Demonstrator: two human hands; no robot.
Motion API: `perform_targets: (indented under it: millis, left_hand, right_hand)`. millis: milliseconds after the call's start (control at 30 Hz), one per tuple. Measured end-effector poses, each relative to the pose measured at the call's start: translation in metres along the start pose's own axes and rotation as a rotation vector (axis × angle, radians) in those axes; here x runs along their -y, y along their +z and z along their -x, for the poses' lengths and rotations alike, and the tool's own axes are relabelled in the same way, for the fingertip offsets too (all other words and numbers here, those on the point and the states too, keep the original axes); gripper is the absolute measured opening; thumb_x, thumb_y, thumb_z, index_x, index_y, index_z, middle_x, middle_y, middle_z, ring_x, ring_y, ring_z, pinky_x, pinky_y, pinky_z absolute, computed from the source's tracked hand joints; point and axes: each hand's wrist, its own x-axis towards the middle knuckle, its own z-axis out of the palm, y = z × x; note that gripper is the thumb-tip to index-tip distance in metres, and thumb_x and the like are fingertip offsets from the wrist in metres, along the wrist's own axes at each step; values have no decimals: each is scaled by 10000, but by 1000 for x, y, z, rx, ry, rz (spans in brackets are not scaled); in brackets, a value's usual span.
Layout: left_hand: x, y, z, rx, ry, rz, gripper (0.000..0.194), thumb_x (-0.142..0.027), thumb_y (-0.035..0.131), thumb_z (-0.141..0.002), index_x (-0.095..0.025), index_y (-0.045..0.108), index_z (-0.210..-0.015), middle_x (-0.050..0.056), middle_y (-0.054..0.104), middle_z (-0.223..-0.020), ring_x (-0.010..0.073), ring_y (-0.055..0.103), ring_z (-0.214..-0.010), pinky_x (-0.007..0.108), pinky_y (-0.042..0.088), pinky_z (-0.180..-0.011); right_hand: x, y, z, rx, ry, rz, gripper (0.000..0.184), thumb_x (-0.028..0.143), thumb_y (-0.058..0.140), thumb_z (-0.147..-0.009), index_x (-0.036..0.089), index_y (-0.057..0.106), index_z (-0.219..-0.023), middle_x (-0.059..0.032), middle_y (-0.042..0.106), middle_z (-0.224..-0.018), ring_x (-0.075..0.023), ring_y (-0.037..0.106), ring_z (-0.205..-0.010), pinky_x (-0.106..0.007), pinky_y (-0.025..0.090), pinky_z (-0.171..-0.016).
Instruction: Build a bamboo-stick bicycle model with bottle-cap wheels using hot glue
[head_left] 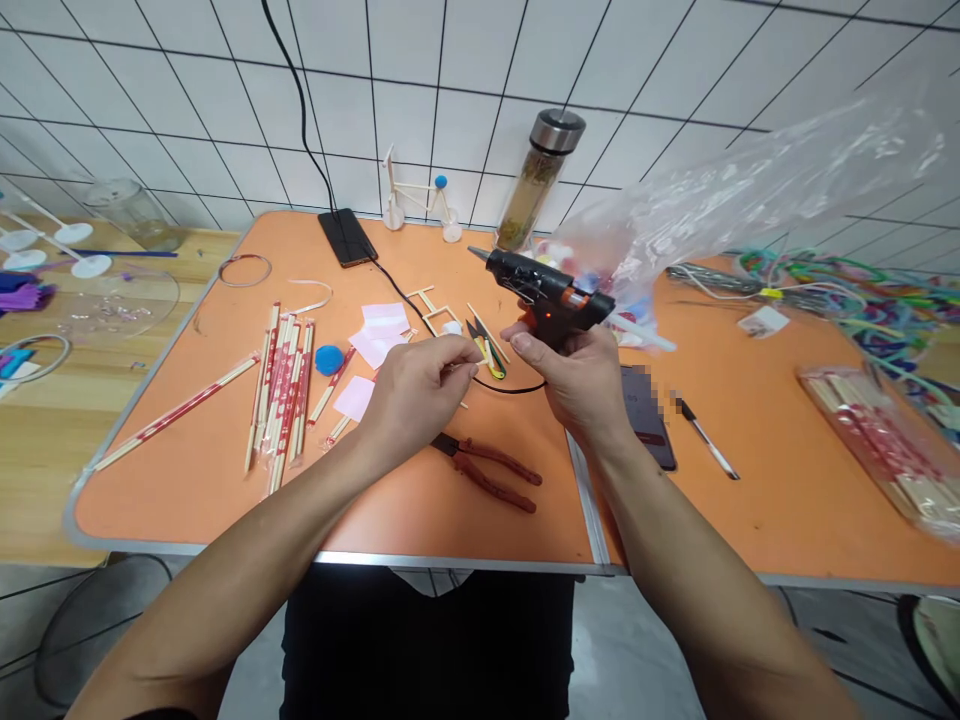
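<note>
My right hand (581, 375) is wrapped around the handle of a black hot glue gun (551, 292), held above the table with its nozzle to the upper left. A small orange light glows on the gun's body. To its left, my left hand (420, 395) is closed in a pinch; a tiny pale end shows at the fingertips, too small to name. Just beyond the fingers lie small scissors (491, 358) and a little frame of wooden sticks (439, 318). Pliers with red-brown handles (499, 470) rest below my left hand.
Wrapped chopsticks (285, 385), a blue ball (328, 360) and pink paper slips (384, 320) lie at left. A small stick bicycle (420, 195), a tea bottle (536, 180) and a plastic bag (720, 200) stand behind. A phone (649, 425) and pen (706, 437) lie at right.
</note>
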Motion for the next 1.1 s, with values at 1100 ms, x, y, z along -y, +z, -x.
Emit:
perform_targets:
  millis: [1100]
  left_hand:
    - [7,-9,-11,-78,-275,388,363,-189,771,-916,-221,877,-1261,17,832,-852,131,613,-679,278,492,-647]
  right_hand:
    - [16,4,5,9,75,-145,508,656,976,-858,239,807,-1094,-7,781,-858,-158,694,-663,-329,637,-667]
